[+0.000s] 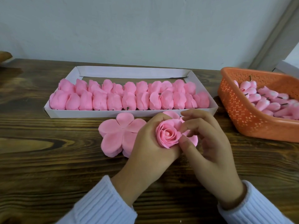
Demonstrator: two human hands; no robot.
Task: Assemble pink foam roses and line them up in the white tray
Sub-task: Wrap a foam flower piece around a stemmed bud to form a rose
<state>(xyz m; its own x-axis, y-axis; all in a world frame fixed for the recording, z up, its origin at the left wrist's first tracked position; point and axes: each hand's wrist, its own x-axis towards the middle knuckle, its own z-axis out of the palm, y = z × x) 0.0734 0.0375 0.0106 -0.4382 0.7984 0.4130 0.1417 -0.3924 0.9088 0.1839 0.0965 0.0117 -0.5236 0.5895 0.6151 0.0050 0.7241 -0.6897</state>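
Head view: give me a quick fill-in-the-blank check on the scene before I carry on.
Finished roses fill ____ rows of the white tray.
Buds wait in the ____ basket.
The flat petal stack lies on the ____ side of the left hand, which holds the rose.
Missing: two; orange; left.

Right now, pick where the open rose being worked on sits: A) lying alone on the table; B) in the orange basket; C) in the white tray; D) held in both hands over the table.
D: the left hand cups the rose and the right hand pinches its outer petals, in front of the white tray.
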